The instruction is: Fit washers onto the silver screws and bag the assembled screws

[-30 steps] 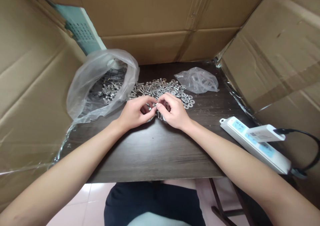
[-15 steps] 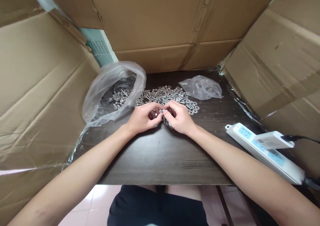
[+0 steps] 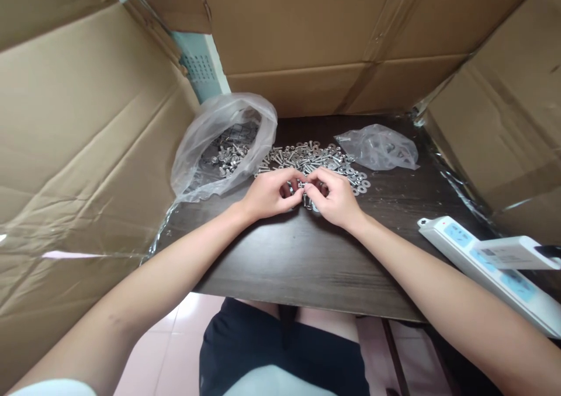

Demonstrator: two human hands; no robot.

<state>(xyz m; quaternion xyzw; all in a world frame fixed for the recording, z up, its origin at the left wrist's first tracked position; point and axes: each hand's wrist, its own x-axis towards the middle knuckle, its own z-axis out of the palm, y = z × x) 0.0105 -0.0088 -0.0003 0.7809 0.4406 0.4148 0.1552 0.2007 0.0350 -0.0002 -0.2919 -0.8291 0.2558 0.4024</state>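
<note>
My left hand and my right hand meet at their fingertips over the near edge of a pile of metal bolts and washers. Pinched between the fingertips of both is a small silver bolt, partly covered by the fingers. More loose metal pieces lie just beneath the hands. Left of the pile, an open clear plastic bag holds more bolts. Some flat washers lie beside my right hand.
A crumpled clear bag lies at the back right of the dark table. At the right, a white power strip has a plugged-in adapter. Cardboard walls surround the table on three sides.
The camera view has shifted, so the whole scene appears further right and slightly higher. Both hands keep their pinch on the bolt over the pile.
</note>
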